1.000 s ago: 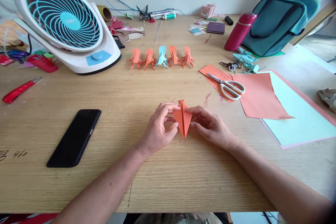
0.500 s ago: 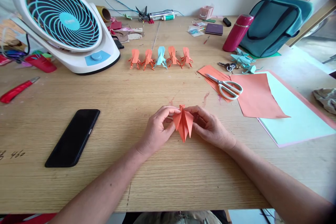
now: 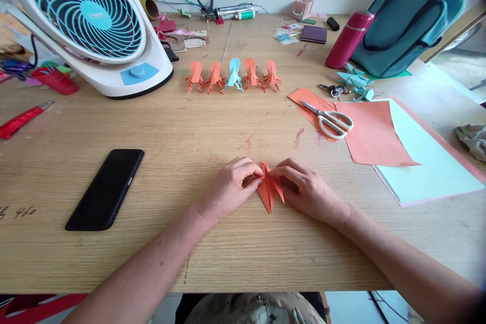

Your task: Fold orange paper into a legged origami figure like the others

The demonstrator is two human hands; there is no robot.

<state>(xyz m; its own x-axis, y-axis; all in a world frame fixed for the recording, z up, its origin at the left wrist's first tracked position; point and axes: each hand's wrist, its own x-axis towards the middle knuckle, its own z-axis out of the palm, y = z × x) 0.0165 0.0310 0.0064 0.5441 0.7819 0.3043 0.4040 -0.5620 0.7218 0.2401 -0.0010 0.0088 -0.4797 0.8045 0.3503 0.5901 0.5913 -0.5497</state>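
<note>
Between my two hands is a folded piece of orange origami paper [image 3: 269, 193], its pointed flaps toward me. My left hand [image 3: 232, 186] pinches a flap on its left side between thumb and fingers. On the other side my right hand [image 3: 309, 190] grips the right edge, its fingertips partly hidden behind the paper. Farther back stands a row of several finished origami figures; an orange one [image 3: 195, 76] is at the left end and a light blue one [image 3: 234, 74] in the middle.
Scissors [image 3: 329, 120] lie on orange paper [image 3: 377, 129] to the right, beside pale sheets [image 3: 433, 162]. A black phone [image 3: 106, 190] and a red cutter [image 3: 23, 120] are on the left. A fan [image 3: 136, 73], a pink flask [image 3: 349, 40] and a teal bag [image 3: 398, 35] stand farther back.
The folded paper has come down a little toward the table. My left fingers have shifted from its upper edge to pinch the left flap, which now looks narrower.
</note>
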